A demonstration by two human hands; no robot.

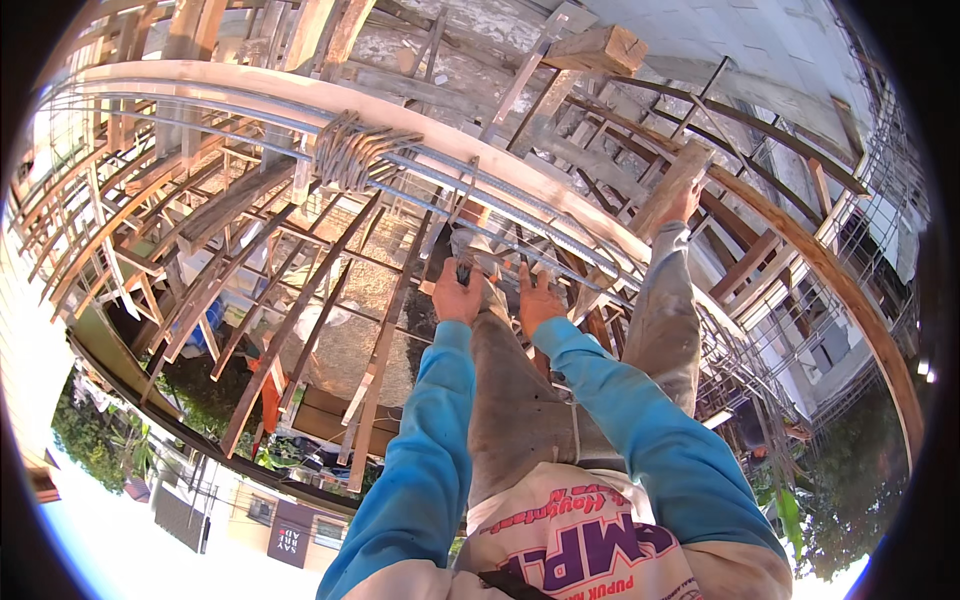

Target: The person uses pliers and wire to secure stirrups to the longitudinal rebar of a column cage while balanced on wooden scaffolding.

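Observation:
My left hand [457, 296] is closed around a small dark bundle [463, 273] that looks like thin wires; its exact kind is too small to tell. Just to the right, my right hand [541, 302] has its fingers apart, with nothing visible in them. Both hands are in front of my knees, below the long ribbed steel bars [500, 205] that cross from left to right. A cluster of bent steel stirrups [362, 152] hangs on those bars, up and left of my hands.
A long wooden board [290, 88] runs behind the bars. My right foot rests on a timber beam [672, 188]. Wooden scaffold poles [310, 310] spread at the left, with ground far below. A curved timber [830, 270] and steel mesh [895, 230] stand at the right.

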